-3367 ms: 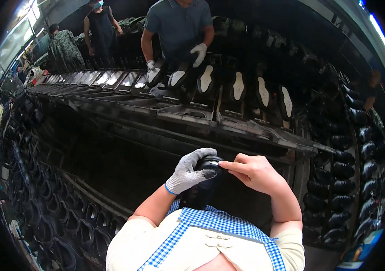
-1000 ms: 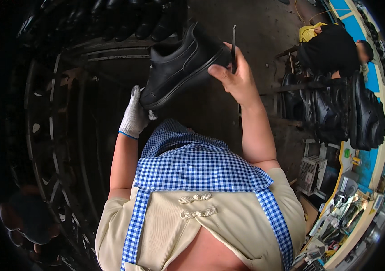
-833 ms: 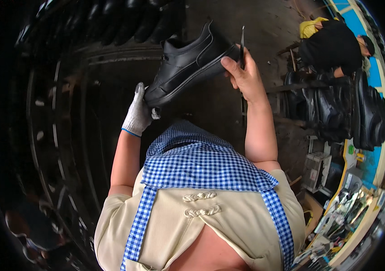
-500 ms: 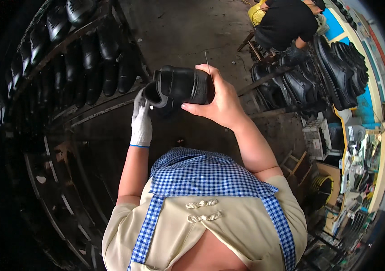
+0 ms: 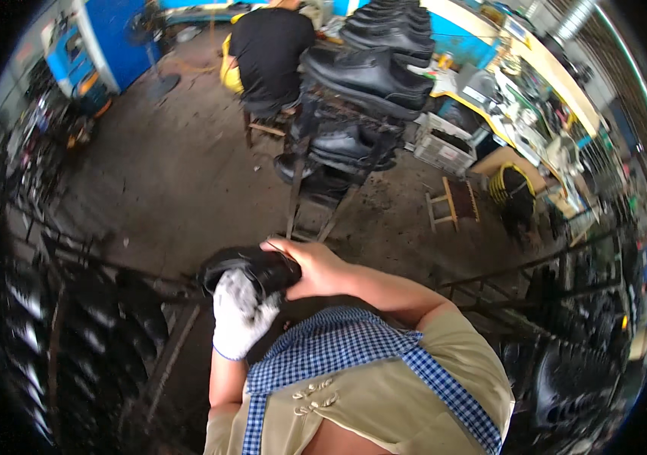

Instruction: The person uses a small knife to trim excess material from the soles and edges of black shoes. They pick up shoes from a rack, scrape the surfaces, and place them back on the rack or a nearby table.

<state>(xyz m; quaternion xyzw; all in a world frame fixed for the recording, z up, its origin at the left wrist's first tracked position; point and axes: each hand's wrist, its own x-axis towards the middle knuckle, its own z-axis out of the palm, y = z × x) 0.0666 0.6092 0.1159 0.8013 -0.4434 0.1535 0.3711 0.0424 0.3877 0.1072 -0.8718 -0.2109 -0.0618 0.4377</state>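
A black shoe [image 5: 221, 262] is held in front of my apron, its opening turned toward my left side. My right hand [image 5: 312, 269], bare, is wrapped round the shoe's right end, with the thumb and fingers on opposite sides. My left hand [image 5: 244, 315] wears a white knit glove with a grey, soiled palm and fingers. Its fingers are curled at the shoe's opening and cover part of the rim. How far the gloved fingertips reach into the shoe is hidden.
A rack of black shoes [image 5: 369, 80] stands ahead, beside a seated person in a black top [image 5: 270, 57]. More racked shoes [image 5: 96, 326] are at my lower left. A small wooden stool [image 5: 456, 203], a grey crate [image 5: 444, 148] and a cluttered bench [image 5: 535, 125] lie to the right.
My view has swung right and up, showing more of the workshop. The shoe is turned and lower, nearer my apron. My gloved left hand has moved from its left end to over its opening.
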